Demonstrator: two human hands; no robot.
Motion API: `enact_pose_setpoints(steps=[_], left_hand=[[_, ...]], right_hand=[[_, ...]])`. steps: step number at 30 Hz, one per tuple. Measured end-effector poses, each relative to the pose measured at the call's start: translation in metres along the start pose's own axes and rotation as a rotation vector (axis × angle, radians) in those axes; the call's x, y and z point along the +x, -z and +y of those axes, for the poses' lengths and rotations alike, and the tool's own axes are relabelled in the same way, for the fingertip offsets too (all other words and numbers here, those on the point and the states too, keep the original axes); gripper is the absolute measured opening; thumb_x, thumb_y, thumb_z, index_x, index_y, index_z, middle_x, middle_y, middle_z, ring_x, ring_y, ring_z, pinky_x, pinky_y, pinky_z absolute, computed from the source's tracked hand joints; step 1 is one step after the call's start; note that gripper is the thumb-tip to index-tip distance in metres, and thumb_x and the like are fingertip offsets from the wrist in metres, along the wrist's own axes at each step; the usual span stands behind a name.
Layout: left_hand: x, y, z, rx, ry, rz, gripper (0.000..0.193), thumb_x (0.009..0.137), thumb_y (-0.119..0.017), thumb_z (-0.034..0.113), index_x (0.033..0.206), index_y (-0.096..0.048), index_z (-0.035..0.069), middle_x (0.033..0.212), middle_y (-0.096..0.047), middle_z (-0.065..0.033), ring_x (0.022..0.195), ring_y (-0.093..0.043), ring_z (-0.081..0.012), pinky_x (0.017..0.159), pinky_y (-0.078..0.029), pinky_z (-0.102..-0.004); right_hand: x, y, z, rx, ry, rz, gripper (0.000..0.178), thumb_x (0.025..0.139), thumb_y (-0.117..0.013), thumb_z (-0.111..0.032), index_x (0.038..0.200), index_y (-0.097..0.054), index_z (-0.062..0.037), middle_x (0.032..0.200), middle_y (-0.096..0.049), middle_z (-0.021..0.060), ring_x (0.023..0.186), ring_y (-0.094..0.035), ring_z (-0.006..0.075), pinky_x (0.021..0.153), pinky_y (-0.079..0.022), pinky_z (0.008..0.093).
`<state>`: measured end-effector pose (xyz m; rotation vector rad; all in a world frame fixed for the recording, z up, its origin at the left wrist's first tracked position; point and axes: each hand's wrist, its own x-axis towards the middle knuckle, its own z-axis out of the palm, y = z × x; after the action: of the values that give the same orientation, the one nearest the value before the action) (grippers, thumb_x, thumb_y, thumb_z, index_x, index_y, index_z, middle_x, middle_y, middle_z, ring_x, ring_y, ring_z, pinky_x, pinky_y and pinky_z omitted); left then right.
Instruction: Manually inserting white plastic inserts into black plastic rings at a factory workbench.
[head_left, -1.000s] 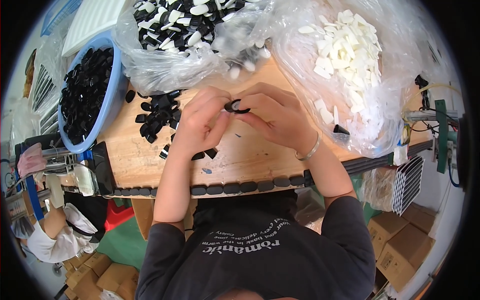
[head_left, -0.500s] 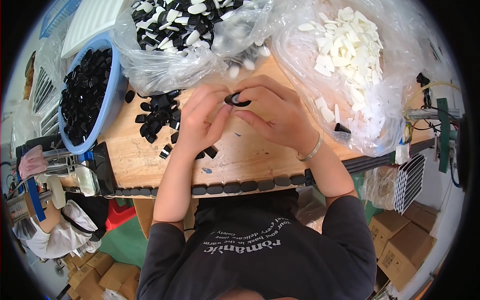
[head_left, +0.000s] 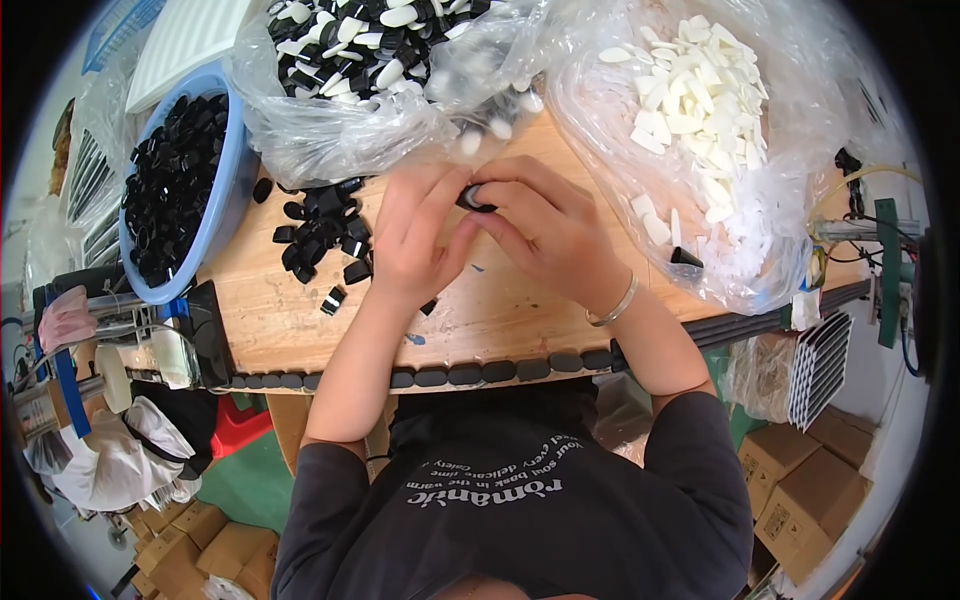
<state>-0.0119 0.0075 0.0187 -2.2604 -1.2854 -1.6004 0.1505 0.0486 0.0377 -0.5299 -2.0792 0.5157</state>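
Note:
Over the middle of the wooden table (head_left: 520, 330), both my hands meet at one small black oval sleeve-like piece (head_left: 474, 198) with a pale inner part showing. My left hand (head_left: 422, 228) pinches its left side. Fingers and thumb of my right hand (head_left: 550, 228) close on its right side, hiding part of it. To the left of my left hand lies a loose heap of small black hollow pieces (head_left: 320, 232). Ahead, a clear plastic bag (head_left: 330, 135) holds many black pieces with white ones (head_left: 390, 72) among them.
A blue tub (head_left: 232, 165) full of black pieces stands at the left. At the right lies an opened plastic bag (head_left: 600, 130) with flat white pieces (head_left: 700, 90). Dark padding (head_left: 500, 372) lines the table's near edge. Cardboard boxes (head_left: 815, 500) stand on the floor.
My left hand has shifted slightly right, and the fingers of both hands have closed in tighter round the black piece, which has turned a little.

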Motion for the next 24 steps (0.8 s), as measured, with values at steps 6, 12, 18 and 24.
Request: enact_pose_setpoints(steps=[6,12,18,24], left_hand=[[-0.006,-0.006,-0.003,0.122,-0.096,0.077,0.047,0.058,-0.068,-0.004,0.104,-0.063,-0.008,0.092,-0.063,-0.0163,0.08,-0.061,-0.0329,0.071,-0.051,-0.0378],[-0.007,-0.005,-0.002,0.019,-0.002,0.133,0.041,0.065,-0.073,-0.001,0.105,-0.064,-0.007,0.091,-0.066,-0.0165,0.08,-0.062,-0.0302,0.071,-0.051,-0.0362],[-0.01,-0.006,-0.007,-0.051,0.027,0.119,0.039,0.07,-0.072,0.0,0.108,-0.062,-0.006,0.093,-0.066,-0.0156,0.085,-0.063,-0.0271,0.078,-0.05,-0.0346],[-0.01,-0.009,-0.004,-0.196,0.278,0.036,0.034,0.068,-0.07,-0.007,0.101,-0.065,-0.003,0.09,-0.065,-0.0137,0.08,-0.062,-0.0272,0.074,-0.049,-0.0323]], right_hand=[[-0.004,-0.007,-0.003,0.09,-0.051,0.054,0.017,0.072,-0.072,0.004,0.086,-0.062,0.0004,0.096,-0.063,0.0125,0.079,-0.064,0.0247,0.067,-0.054,0.0302],[0.0,-0.003,-0.006,0.28,-0.133,0.02,0.02,0.072,-0.073,0.003,0.089,-0.063,0.0,0.101,-0.065,0.0137,0.083,-0.066,0.0243,0.071,-0.054,0.0302],[0.001,-0.002,-0.011,0.242,-0.131,0.029,0.023,0.073,-0.071,0.003,0.094,-0.063,-0.0004,0.101,-0.065,0.0132,0.083,-0.066,0.0246,0.073,-0.054,0.0304],[0.002,-0.002,-0.004,0.102,-0.058,0.098,0.02,0.074,-0.07,0.004,0.092,-0.063,-0.0008,0.097,-0.065,0.0121,0.08,-0.065,0.0249,0.07,-0.054,0.0302]])
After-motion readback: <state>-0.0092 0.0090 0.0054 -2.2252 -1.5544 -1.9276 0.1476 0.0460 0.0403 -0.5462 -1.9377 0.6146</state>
